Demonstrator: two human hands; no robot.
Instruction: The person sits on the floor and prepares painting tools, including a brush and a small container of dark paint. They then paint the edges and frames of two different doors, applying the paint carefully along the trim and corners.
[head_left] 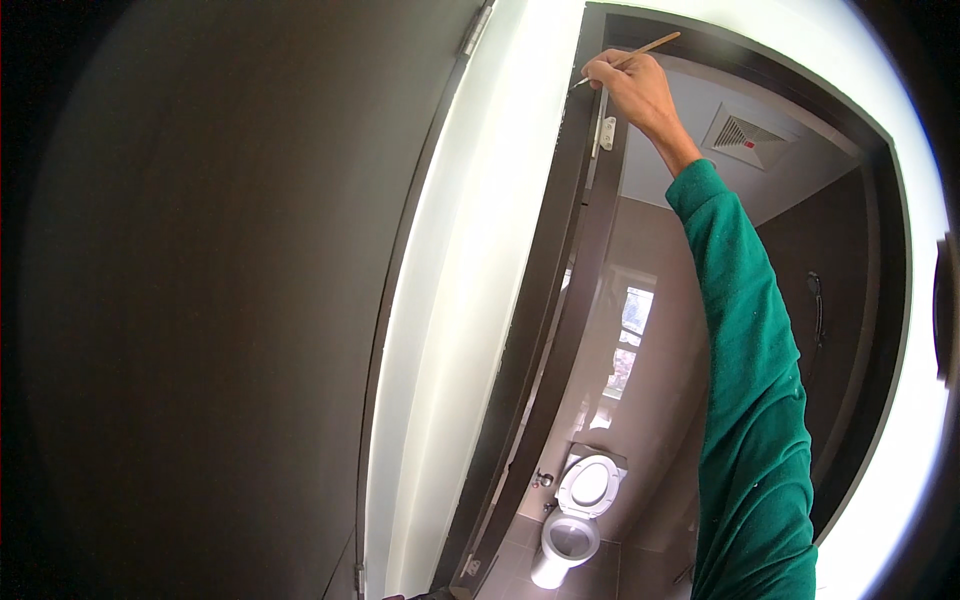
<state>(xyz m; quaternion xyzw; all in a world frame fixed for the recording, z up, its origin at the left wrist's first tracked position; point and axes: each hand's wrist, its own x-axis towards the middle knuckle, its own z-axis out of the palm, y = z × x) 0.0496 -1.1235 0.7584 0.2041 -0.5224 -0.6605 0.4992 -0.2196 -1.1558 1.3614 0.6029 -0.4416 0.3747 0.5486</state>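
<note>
High up at the left upper corner of a dark brown door frame [545, 290], my right hand [640, 95] is closed around a thin paintbrush [660, 43] with a light wooden handle. The handle sticks out to the upper right, and the brush tip points down to the left, at the edge where the frame meets the white wall [485, 250]. Whether the tip touches the frame is too small to tell. Small pale specks run along that edge. My right arm, in a green sleeve [750, 380], reaches up across the doorway. My left hand is out of view.
A large dark door [230, 300] fills the left side, with a hinge [477, 30] at its upper edge. Through the doorway are a white toilet [570, 540] with its lid up, a ceiling vent [748, 137] and a hand shower [816, 300]. Another hinge [607, 133] sits below my hand.
</note>
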